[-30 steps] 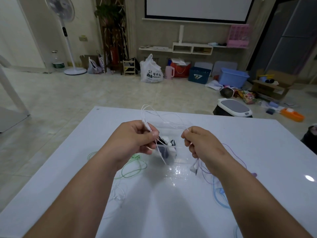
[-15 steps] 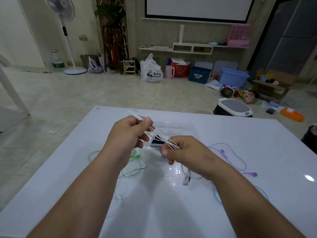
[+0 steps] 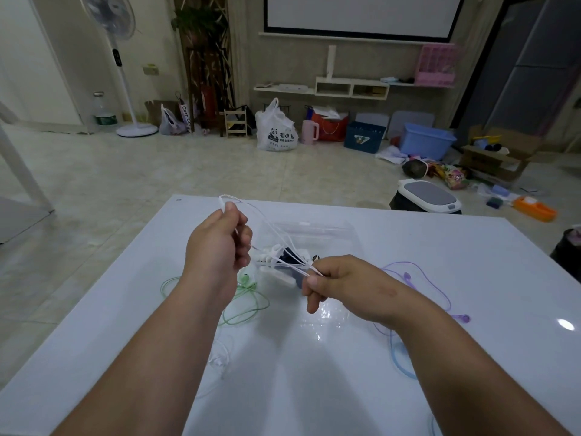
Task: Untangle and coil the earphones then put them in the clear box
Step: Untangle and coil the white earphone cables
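- Above the middle of the white table (image 3: 471, 262), the left hand (image 3: 217, 243) is curled round one end of the white earphones (image 3: 222, 202), up high.
- Lower down, the right hand (image 3: 339, 284) pinches the other end of the same cords, so they stretch tight between both hands.
- Right behind the hands sits the clear box (image 3: 317, 228), with white and dark things inside.
- Green earphones (image 3: 248, 305) lie on the table by the left arm.
- Purple earphones (image 3: 430, 280) and blue earphones (image 3: 394, 357) lie by the right arm.
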A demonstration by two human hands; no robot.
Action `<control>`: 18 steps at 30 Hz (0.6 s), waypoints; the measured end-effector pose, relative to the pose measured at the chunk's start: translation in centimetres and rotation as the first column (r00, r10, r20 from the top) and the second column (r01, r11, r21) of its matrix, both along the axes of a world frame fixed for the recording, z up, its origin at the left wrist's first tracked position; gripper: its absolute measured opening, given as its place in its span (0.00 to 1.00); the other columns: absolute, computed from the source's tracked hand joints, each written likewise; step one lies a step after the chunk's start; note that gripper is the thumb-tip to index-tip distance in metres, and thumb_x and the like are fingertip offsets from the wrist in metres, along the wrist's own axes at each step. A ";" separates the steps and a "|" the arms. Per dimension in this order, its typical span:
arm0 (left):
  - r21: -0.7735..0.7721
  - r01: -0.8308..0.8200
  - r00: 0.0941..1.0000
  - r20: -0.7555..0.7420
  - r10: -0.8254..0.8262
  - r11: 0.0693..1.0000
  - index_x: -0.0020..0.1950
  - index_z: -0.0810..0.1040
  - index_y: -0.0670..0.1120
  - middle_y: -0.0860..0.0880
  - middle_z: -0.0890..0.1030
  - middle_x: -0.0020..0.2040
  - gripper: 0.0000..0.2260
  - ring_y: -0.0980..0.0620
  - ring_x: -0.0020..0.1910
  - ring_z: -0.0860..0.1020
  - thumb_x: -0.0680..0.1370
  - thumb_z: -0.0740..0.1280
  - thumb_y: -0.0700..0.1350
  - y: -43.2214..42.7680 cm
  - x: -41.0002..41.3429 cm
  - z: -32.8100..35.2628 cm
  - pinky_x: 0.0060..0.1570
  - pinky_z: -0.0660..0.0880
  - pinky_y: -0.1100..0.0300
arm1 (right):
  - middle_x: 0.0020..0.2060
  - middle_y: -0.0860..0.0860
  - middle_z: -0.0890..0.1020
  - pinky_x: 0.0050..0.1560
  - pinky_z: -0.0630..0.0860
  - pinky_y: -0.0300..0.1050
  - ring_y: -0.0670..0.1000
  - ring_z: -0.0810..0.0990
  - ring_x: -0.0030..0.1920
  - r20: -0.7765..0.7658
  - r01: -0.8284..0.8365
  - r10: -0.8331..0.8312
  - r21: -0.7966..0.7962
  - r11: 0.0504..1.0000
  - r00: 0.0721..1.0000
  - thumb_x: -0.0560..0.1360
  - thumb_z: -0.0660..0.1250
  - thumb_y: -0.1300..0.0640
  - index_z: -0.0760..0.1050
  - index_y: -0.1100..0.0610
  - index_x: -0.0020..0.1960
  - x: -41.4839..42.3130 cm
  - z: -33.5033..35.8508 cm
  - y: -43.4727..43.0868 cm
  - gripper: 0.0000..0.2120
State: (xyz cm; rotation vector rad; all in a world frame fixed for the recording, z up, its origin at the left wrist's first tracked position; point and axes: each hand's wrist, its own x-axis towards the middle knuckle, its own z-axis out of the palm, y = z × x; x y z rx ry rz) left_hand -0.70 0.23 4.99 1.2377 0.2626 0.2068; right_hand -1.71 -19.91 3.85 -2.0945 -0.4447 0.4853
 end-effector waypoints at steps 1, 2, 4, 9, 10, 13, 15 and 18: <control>-0.007 -0.004 1.000 0.000 0.004 1.000 0.39 0.72 0.47 0.51 0.73 0.28 0.14 0.53 0.28 0.65 0.82 0.60 0.50 0.1 0.0 0.0 0.28 0.62 0.61 | 0.39 0.49 0.86 0.56 0.73 0.48 0.46 0.77 0.45 -0.005 0.009 -0.009 0.006 1.000 1.000 0.81 0.61 0.56 0.79 0.57 0.46 0.0 0.0 -0.1 0.10; -0.017 -0.002 1.000 0.002 0.002 1.000 0.38 0.73 0.47 0.51 0.75 0.30 0.14 0.53 0.29 0.66 0.82 0.60 0.50 0.2 0.0 -0.1 0.30 0.64 0.61 | 0.40 0.49 0.86 0.57 0.73 0.47 0.46 0.78 0.46 -0.009 0.018 -0.018 0.006 1.000 1.000 0.81 0.61 0.55 0.79 0.57 0.46 0.0 0.0 -0.2 0.10; -0.065 0.007 1.000 0.010 -0.007 0.998 0.39 0.74 0.47 0.51 0.77 0.33 0.14 0.53 0.32 0.69 0.82 0.60 0.50 0.3 -0.1 -0.2 0.33 0.66 0.60 | 0.40 0.49 0.87 0.57 0.73 0.47 0.47 0.78 0.47 -0.007 0.034 -0.034 -0.009 0.999 0.999 0.81 0.60 0.53 0.79 0.56 0.47 0.0 0.1 -0.3 0.11; -0.200 -0.016 0.999 0.038 0.024 0.980 0.40 0.78 0.51 0.54 0.76 0.44 0.12 0.54 0.44 0.73 0.81 0.62 0.52 0.5 0.1 -0.5 0.46 0.69 0.58 | 0.27 0.48 0.77 0.42 0.76 0.47 0.46 0.72 0.30 -0.021 0.106 -0.106 0.017 0.994 0.994 0.82 0.59 0.52 0.78 0.57 0.45 0.0 0.0 0.0 0.13; -0.222 -0.020 0.998 0.047 0.031 0.975 0.41 0.78 0.52 0.54 0.76 0.45 0.11 0.54 0.46 0.73 0.80 0.62 0.53 0.5 0.2 -0.6 0.50 0.70 0.57 | 0.26 0.48 0.71 0.37 0.77 0.47 0.47 0.68 0.27 -0.053 0.139 -0.136 0.047 0.989 0.989 0.81 0.59 0.53 0.77 0.59 0.45 0.0 0.0 0.1 0.13; -0.312 0.046 0.995 0.101 -0.015 0.949 0.51 0.80 0.52 0.53 0.76 0.51 0.12 0.52 0.52 0.74 0.80 0.60 0.56 0.4 0.2 -0.5 0.55 0.71 0.55 | 0.29 0.49 0.65 0.29 0.67 0.43 0.49 0.62 0.28 -0.073 0.166 -0.163 0.034 0.986 0.984 0.80 0.60 0.48 0.77 0.56 0.42 -0.1 0.1 0.3 0.15; -0.362 0.120 0.989 0.120 -0.081 0.924 0.61 0.79 0.55 0.51 0.76 0.60 0.18 0.51 0.59 0.75 0.79 0.58 0.61 0.6 0.1 -0.2 0.62 0.71 0.52 | 0.30 0.47 0.67 0.30 0.63 0.43 0.48 0.63 0.29 -0.053 0.157 -0.155 0.021 0.987 0.986 0.79 0.60 0.43 0.77 0.50 0.39 -0.2 0.1 0.4 0.16; -0.418 0.218 0.973 0.157 -0.166 0.882 0.67 0.74 0.61 0.44 0.74 0.66 0.23 0.41 0.63 0.76 0.76 0.57 0.68 0.7 0.1 -0.1 0.65 0.69 0.42 | 0.31 0.46 0.75 0.32 0.66 0.38 0.45 0.68 0.29 -0.005 0.118 -0.118 -0.038 0.992 0.993 0.80 0.60 0.47 0.78 0.51 0.39 -0.4 0.3 0.5 0.15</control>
